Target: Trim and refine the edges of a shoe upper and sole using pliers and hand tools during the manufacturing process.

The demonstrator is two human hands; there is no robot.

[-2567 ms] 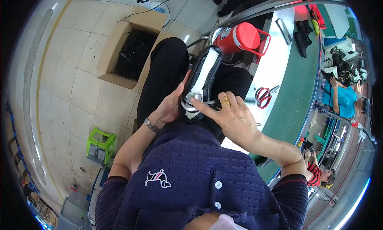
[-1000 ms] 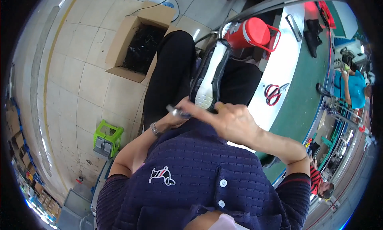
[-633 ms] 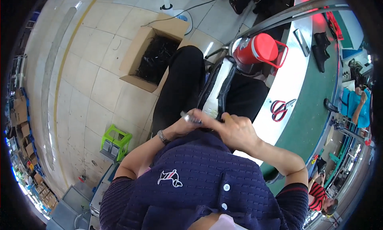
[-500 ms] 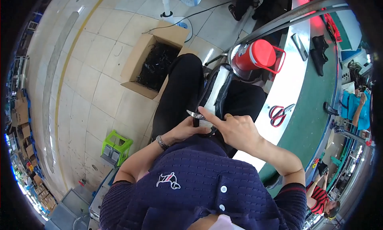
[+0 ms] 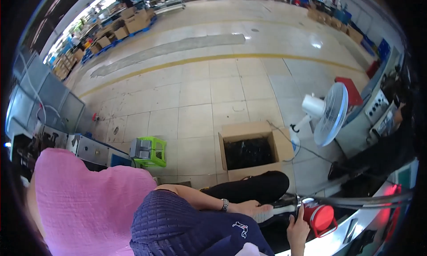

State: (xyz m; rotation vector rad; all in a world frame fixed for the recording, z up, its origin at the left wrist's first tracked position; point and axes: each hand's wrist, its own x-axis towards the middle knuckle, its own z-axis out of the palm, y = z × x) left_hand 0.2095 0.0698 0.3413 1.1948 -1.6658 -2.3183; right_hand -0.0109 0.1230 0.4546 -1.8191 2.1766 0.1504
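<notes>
A black shoe [image 5: 281,210] with a long pale strip along its upturned underside lies over my lap, partly hidden by my legs and shirt. My left hand [image 5: 249,208], a metal watch on its wrist, is closed around the near end of the shoe. My right hand [image 5: 298,233] is beside the shoe's far end, with its index finger stretched up and the thumb apart; nothing shows in it. Just beyond that fingertip stands a red jug [image 5: 322,218] with a handle. A silvery piece of metal [image 5: 292,199] shows by the shoe's far end; what it is I cannot make out.
An open cardboard box [image 5: 243,128] with black material inside stands beyond my knee. To its right is a white fan [image 5: 331,114] with a cable on the floor. A green stool [image 5: 160,151] stands left. A person in pink [image 5: 93,202] is close on my left. A phone [image 5: 350,230] lies on the bench.
My view has swung to the left, and the floor and a person in pink now fill it. The right hand has moved off the shoe's near end toward its far end. The scissors are out of view.
</notes>
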